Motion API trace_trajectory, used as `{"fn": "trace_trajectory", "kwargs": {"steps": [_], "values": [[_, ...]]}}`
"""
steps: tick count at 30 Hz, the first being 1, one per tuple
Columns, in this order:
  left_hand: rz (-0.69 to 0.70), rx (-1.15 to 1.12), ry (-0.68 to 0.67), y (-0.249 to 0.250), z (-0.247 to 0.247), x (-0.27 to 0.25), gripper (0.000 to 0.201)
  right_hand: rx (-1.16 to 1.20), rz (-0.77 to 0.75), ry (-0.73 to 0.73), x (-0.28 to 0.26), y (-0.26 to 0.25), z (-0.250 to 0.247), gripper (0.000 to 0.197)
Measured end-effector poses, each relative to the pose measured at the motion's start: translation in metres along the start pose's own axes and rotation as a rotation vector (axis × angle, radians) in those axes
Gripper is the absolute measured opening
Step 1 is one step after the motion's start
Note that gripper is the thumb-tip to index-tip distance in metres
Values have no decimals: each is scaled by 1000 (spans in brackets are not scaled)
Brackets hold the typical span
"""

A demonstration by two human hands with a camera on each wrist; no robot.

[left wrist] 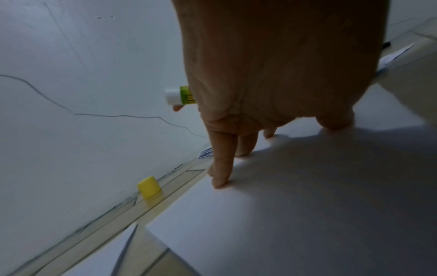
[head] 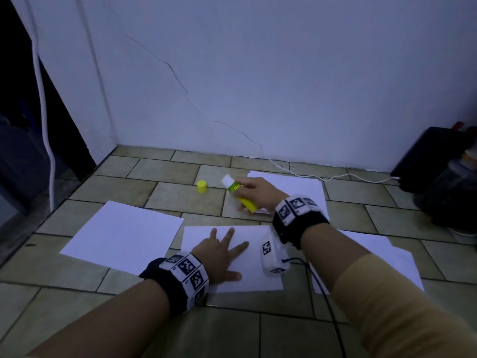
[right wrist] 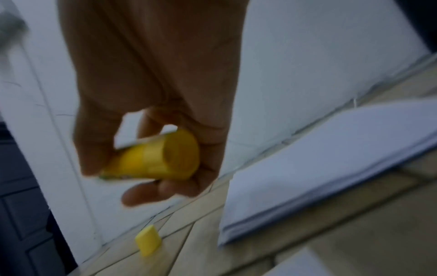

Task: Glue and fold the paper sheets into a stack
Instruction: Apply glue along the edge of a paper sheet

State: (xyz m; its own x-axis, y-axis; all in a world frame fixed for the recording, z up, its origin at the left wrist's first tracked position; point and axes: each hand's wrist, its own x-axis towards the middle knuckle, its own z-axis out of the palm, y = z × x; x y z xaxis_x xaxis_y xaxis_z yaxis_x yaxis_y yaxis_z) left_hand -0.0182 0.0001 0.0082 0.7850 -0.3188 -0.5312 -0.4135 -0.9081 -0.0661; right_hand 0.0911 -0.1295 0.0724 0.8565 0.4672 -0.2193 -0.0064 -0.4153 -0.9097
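Tiled floor: left hand (head: pixel 219 257) fingers spread on smooth paper (head: pixel 258 277); right hand (head: pixel 258 192) fingers grip cylindrical glue stick (head: pixel 238 193).

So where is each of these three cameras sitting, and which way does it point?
Head: worn on the head, looking down at the tiled floor; both forearms show.
Left wrist: looks along the left hand, spread flat on a paper sheet.
Right wrist: looks along the right hand, its grip round the glue stick.
Shared: all three show the yellow cap.
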Motion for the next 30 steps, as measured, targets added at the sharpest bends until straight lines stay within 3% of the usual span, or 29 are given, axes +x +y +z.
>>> {"fn": "trace_trajectory", "kwargs": {"steps": [2, 4, 10, 20, 30], "values": [[-30, -22, 13, 5, -6, 1, 80, -182, 20, 16, -15, 1, -21, 58], [-55, -30, 22, 11, -10, 1, 80, -396, 34, 61, -26, 7, -38, 64], [-147, -102, 34, 22, -4, 16, 85, -499, 31, 320, -39, 29, -40, 32], [-157, -72, 18, 27, -12, 7, 83, -780, 49, 151, -28, 24, -16, 24], [-141, -90, 0, 28, -22, 2, 86, -824, 69, 38, -86, 36, -21, 27]]}}
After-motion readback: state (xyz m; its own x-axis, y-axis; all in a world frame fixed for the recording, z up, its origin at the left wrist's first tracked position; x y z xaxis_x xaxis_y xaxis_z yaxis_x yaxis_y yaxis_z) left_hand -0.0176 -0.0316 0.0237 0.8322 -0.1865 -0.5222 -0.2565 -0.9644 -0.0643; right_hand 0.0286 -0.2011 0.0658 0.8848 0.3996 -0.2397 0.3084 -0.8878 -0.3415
